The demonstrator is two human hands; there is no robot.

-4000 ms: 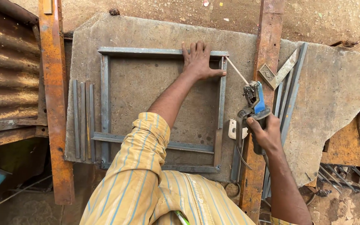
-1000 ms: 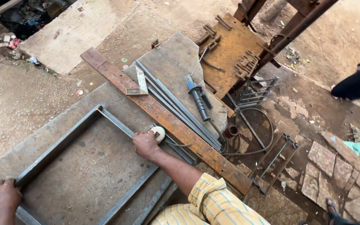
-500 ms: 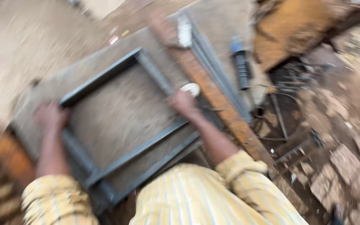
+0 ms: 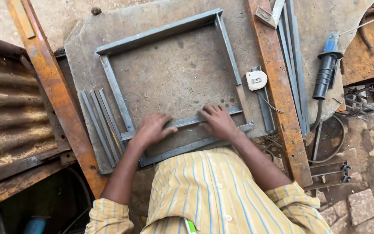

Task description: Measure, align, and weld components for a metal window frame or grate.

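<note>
1. The grey steel frame [image 4: 169, 78] lies flat in the middle of the slab counter [image 4: 308, 56], a welded square of angle bars with a cross rail [image 4: 187, 122] near its 6 o'clock side; flat like this it sits steady under my weight
2. My left hand [image 4: 151, 129] presses on the rail's 9 o'clock end, fingers spread and flat, gripping nothing
3. My right hand [image 4: 218, 122] rests on the rail toward 3 o'clock, fingers [image 4: 208, 111] splayed across it, palm down, pinning the rail in line
4. At 3 o'clock of the frame a white tape measure [image 4: 256, 80] sits on a short bar, within reach
5. Loose grey strips [image 4: 100, 125] lie side by side at 9 o'clock
6. A rust-orange beam [image 4: 278, 86] runs past at 3 o'clock; beyond it rests a black-handled blue tool [image 4: 325, 69]
7. Corrugated rusty sheet [image 4: 9, 112] lies far at 9 o'clock
</note>
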